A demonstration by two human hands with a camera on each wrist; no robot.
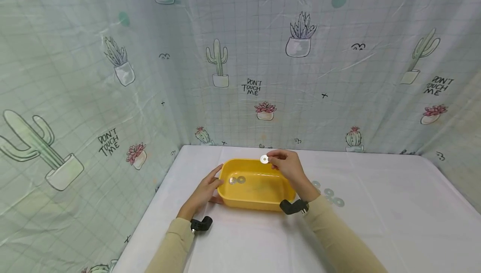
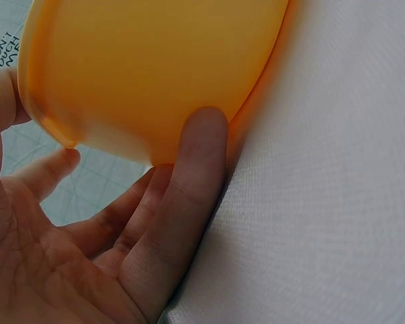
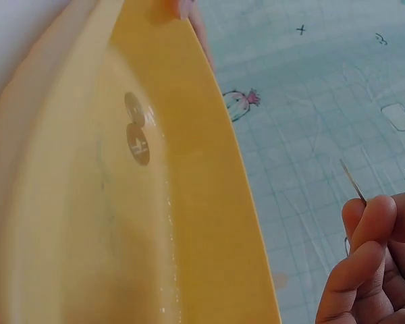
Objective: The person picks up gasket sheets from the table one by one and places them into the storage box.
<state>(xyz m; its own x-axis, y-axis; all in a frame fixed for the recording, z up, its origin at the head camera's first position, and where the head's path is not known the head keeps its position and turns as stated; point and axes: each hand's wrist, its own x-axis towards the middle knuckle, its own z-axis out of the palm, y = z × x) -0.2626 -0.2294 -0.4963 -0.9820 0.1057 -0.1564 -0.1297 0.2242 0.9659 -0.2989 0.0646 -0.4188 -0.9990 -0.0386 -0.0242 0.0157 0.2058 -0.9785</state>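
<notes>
Pinching a washer [image 1: 264, 159], right hand [image 1: 289, 168] hovers over tub [image 1: 259, 200].

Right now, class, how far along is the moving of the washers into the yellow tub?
Two washers already lie in the yellow tub. The right hand pinches a third washer above the far rim, while the left hand steadies the tub. Several washers remain on the table.

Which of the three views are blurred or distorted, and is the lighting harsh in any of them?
Head view: wide-angle bend at the edges, soft even light, faint shadows; the right hand and its washer look sharp. Left wrist view: the yellow tub is close and blurry. Right wrist view: soft focus, mild glare inside the tub.
</notes>
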